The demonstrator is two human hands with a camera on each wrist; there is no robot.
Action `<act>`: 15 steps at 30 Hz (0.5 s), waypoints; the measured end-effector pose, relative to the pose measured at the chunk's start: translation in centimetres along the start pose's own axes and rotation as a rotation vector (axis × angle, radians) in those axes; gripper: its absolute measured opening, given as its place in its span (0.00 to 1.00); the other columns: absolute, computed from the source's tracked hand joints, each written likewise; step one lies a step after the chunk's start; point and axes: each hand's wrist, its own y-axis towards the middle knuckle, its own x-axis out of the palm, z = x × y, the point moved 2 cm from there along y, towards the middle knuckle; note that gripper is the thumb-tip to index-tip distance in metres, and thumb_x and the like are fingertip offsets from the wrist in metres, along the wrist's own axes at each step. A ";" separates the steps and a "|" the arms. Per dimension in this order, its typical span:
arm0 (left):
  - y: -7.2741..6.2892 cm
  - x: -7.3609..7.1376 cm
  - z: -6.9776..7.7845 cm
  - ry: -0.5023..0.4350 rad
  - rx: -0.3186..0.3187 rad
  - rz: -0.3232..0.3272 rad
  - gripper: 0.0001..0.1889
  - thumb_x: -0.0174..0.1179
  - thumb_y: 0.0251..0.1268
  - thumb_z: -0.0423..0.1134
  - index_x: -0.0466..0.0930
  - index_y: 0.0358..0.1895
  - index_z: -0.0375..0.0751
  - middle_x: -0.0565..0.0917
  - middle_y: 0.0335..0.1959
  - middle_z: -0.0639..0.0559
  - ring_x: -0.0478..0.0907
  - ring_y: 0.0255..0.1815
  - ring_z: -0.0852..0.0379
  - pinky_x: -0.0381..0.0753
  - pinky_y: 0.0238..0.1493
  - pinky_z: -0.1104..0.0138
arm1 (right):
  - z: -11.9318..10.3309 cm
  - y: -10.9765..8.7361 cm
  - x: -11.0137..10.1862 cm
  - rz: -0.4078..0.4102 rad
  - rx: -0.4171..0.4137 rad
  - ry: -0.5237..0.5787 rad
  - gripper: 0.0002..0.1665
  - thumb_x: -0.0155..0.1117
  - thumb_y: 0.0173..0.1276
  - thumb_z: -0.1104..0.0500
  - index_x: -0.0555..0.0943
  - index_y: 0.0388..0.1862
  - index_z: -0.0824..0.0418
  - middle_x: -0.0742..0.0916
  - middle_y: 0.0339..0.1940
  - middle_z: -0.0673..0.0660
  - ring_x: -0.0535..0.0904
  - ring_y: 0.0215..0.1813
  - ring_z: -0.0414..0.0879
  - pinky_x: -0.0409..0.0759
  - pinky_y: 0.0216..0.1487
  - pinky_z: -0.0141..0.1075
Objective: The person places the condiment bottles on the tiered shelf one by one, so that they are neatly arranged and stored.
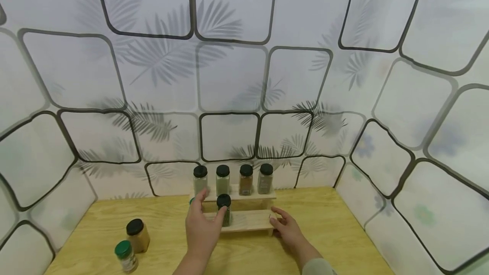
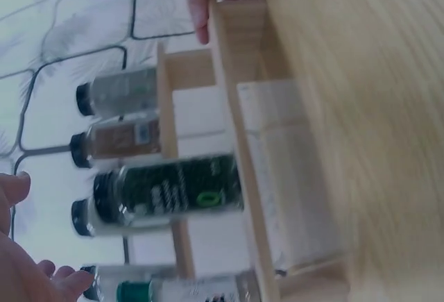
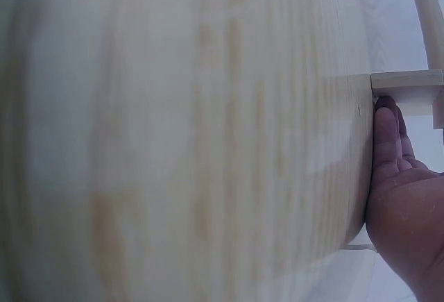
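A two-step wooden spice rack (image 1: 248,220) stands on the table. On its lower step are a dark green herb jar with a black lid (image 2: 177,185) and a green-lidded jar (image 2: 201,291), mostly hidden by my left hand in the head view. My left hand (image 1: 204,228) is in front of the rack's left part, thumb and fingers spread apart. In the left wrist view its fingertips (image 2: 66,281) lie beyond the herb jar's lid, with a gap to that jar. My right hand (image 1: 288,228) holds the right end of the lower step, its fingers (image 3: 388,135) against the wood.
Several black-lidded spice jars (image 1: 245,180) line the upper step. At the left of the table (image 1: 168,211) stand a black-lidded jar with tan contents (image 1: 139,237) and a smaller green-lidded jar (image 1: 127,258). Patterned white curtain (image 1: 229,75) encloses the back and sides.
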 end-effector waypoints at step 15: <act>2.1 -10.3 -4.0 0.157 -0.103 0.284 0.34 0.81 0.55 0.29 0.79 0.66 0.26 0.82 0.58 0.27 0.78 0.58 0.28 0.77 0.55 0.33 | 0.3 0.0 0.1 0.002 -0.004 0.023 0.32 0.63 0.82 0.62 0.67 0.78 0.73 0.88 0.53 0.68 0.86 0.51 0.53 0.88 0.47 0.46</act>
